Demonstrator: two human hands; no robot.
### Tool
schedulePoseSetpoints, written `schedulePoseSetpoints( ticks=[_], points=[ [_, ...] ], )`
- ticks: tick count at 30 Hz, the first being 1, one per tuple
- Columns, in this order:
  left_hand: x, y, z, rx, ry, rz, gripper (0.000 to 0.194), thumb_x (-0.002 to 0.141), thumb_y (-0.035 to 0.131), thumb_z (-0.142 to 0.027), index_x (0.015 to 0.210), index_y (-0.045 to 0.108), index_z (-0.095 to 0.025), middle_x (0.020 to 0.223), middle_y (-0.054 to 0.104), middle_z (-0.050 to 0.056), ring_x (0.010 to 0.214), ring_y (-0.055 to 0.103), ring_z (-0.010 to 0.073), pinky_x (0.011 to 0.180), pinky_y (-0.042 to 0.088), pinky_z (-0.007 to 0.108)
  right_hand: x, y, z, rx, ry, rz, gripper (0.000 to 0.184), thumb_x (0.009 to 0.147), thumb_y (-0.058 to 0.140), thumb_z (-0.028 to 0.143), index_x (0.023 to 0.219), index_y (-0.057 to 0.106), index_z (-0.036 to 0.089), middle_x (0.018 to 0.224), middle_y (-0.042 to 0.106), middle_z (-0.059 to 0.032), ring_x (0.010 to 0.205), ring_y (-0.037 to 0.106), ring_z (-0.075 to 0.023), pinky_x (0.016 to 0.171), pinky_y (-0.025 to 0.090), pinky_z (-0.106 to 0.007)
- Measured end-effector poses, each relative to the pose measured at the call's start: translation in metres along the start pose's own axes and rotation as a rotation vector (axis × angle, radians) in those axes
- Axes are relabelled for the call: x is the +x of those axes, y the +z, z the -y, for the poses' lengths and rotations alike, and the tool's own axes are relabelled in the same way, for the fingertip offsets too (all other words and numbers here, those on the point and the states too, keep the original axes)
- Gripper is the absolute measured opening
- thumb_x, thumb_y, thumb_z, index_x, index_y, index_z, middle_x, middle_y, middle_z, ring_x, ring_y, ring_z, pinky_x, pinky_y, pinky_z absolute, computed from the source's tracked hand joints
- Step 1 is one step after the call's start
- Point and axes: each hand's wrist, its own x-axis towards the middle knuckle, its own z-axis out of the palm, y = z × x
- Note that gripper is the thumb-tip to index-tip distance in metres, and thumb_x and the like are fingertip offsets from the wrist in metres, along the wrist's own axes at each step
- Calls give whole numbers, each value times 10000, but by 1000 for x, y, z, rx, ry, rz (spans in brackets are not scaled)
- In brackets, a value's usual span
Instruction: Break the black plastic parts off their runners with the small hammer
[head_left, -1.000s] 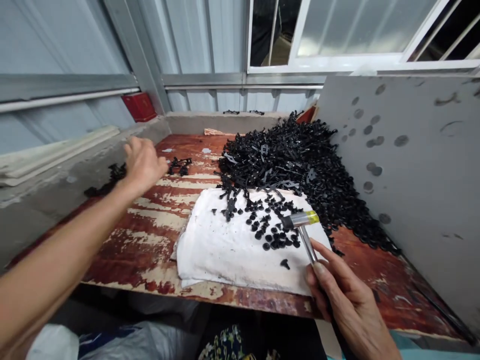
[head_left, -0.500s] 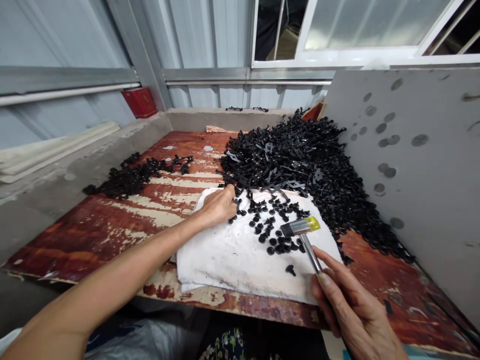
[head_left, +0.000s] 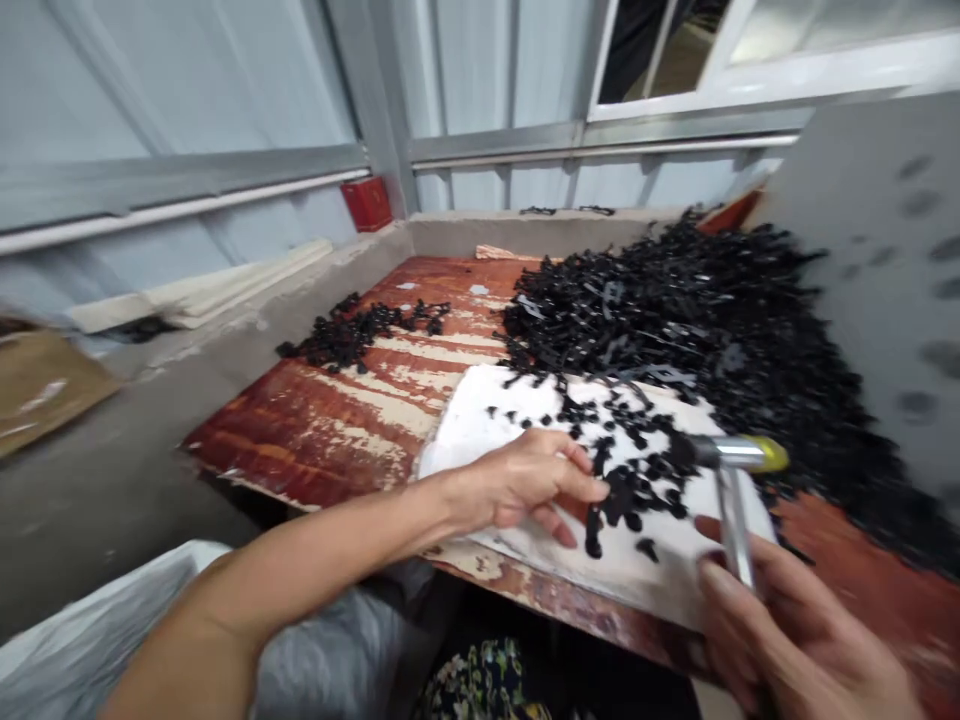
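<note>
My left hand [head_left: 536, 482] is over the folded white cloth [head_left: 469, 425], its thumb and fingers closed on a black plastic sprue [head_left: 619, 492] with small round-headed pieces. The sprue is slightly blurred and overlaps loose black pieces lying on the cloth. A single stray black piece [head_left: 646, 548] lies nearer the front. My right hand [head_left: 795, 620] grips the handle of a small mallet [head_left: 739, 453], with a metal head, one dark face and one yellow face. Its head is just right of the sprue, over the cloth's right side.
A large heap of black sprues [head_left: 660, 300] covers the back right of the worn red table [head_left: 300, 420]. A smaller pile [head_left: 352, 330] lies at the left by the concrete ledge. A grey panel [head_left: 885, 200] stands at the right; a red box [head_left: 367, 203] sits in the corner.
My left hand went from the left pile to the cloth's far edge, then right and nearer with a black sprue. The mallet stays in my right hand. The view has turned left.
</note>
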Motion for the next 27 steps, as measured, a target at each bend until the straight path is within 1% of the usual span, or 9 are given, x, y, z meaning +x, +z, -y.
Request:
schedulePoseSetpoints(
  ticks=[3, 6, 8, 14, 18, 20, 23, 25, 27],
  points=[
    [-4, 12, 18, -99, -97, 151, 279, 595, 724, -123, 794, 533, -160, 578, 586, -22, 496, 589, 122, 388, 490, 205, 2, 11, 23, -26, -196, 21, 287, 753, 735, 446, 925, 685, 222, 645, 586, 16, 403, 439, -90, 349, 371, -209],
    [1, 14, 25, -162, -163, 227, 331, 577, 740, -130, 834, 536, -165, 584, 599, -15, 480, 587, 124, 370, 495, 208, 4, 15, 32, -68, -329, 121, 161, 797, 699, 345, 906, 690, 227, 784, 632, -20, 546, 539, -121, 457, 440, -228],
    [1, 14, 26, -216, -174, 239, 358, 596, 726, -108, 885, 525, -173, 607, 608, -15, 454, 573, 114, 365, 501, 215, 2, 15, 34, -70, -351, 177, 100, 834, 662, 310, 877, 683, 221, 807, 637, -27, 621, 574, -138, 523, 469, -242],
    [-9, 15, 28, -332, -182, 191, 349, 635, 684, -77, 934, 535, -179, 616, 623, -5, 428, 563, 105, 364, 500, 209, -8, 15, 27, 10, -288, 261, 109, 861, 627, 276, 938, 671, 213, 861, 645, -37, 671, 588, -139, 576, 481, -254],
    [-14, 19, 35, -307, -106, 241, 261, 637, 707, -162, 874, 596, -161, 530, 576, -22, 419, 543, 108, 397, 509, 224, -15, 19, 25, -2, -280, 178, 55, 853, 627, 259, 842, 647, 208, 723, 598, 1, 535, 510, -103, 493, 428, -228],
    [-18, 20, 39, -212, -18, 227, 216, 657, 737, -213, 829, 628, -144, 545, 569, -26, 435, 531, 87, 431, 501, 205, -18, 21, 26, 44, -184, 130, 117, 839, 634, 312, 797, 598, 208, 583, 548, 39, 436, 437, -87, 413, 362, -213],
    [-22, 22, 44, -77, 104, 179, 257, 668, 803, -272, 819, 643, -140, 667, 627, -8, 563, 598, 82, 583, 531, 199, -19, 25, 28, 136, 28, 117, 245, 784, 667, 415, 791, 528, 213, 439, 489, 84, 345, 360, -71, 348, 284, -192],
    [-24, 24, 47, -85, 139, 193, 320, 673, 822, -351, 835, 627, -157, 742, 663, 6, 669, 656, 120, 682, 553, 246, -20, 27, 28, 172, 115, 140, 310, 750, 682, 465, 802, 512, 211, 413, 490, 91, 326, 353, -64, 336, 277, -180],
    [-24, 27, 51, -115, 147, 194, 360, 703, 795, -441, 857, 609, -175, 730, 673, 3, 662, 670, 134, 674, 556, 267, -21, 30, 27, 182, 149, 178, 337, 740, 678, 492, 808, 516, 204, 419, 499, 91, 323, 360, -60, 334, 284, -172]
  ],
)
